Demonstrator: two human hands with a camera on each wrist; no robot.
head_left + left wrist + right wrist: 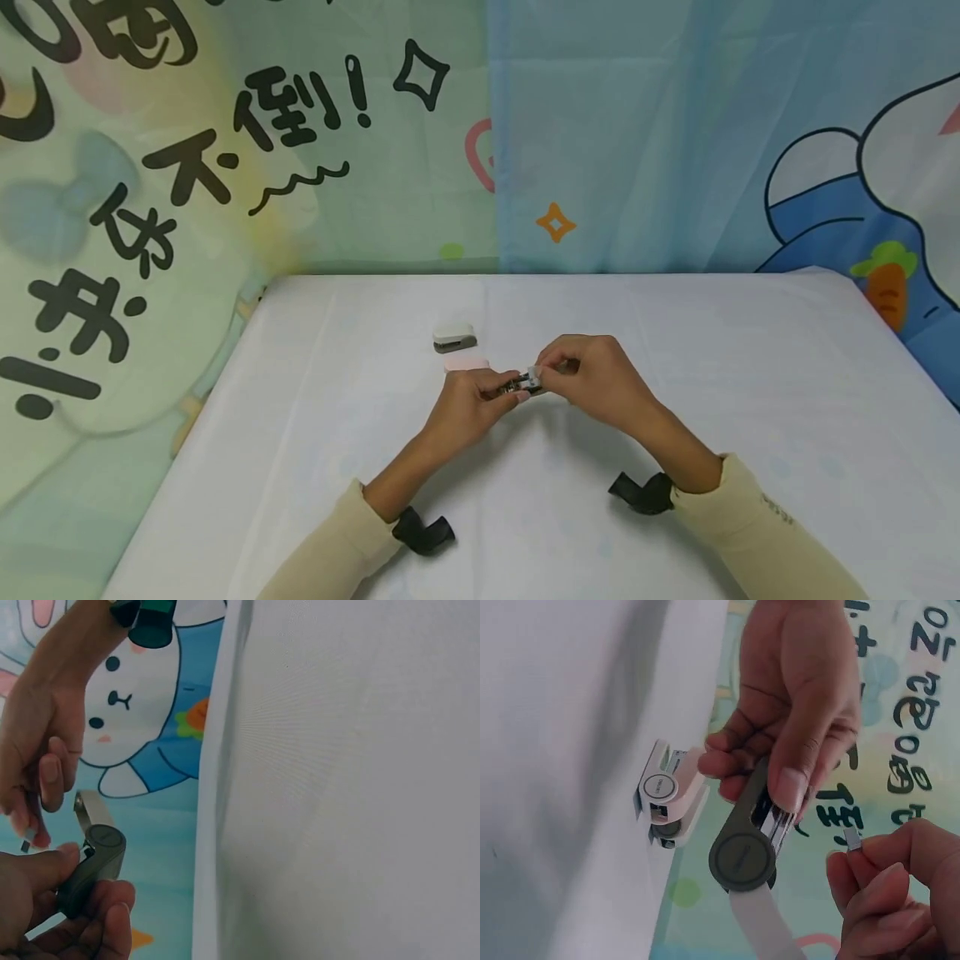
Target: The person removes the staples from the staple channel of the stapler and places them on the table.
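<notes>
My left hand (471,407) grips a small grey-green stapler (742,859), thumb along its staple channel. The stapler's pale top arm (91,806) is swung far back, so the metal channel lies exposed. To the right and close by, my right hand (603,379) pinches a short strip of staples (853,838) between thumb and fingertip. The strip is apart from the stapler in the right wrist view. Both hands are above the table. Just beyond my left hand a pink stapler (467,363) rests on the table, partly hidden by that hand in the head view.
Behind the pink stapler stands a white stapler (454,337) with a grey base. A white cloth covers the table (337,333). A printed curtain (637,150) hangs along the table's back edge. Black straps (424,533) hang at both wrists.
</notes>
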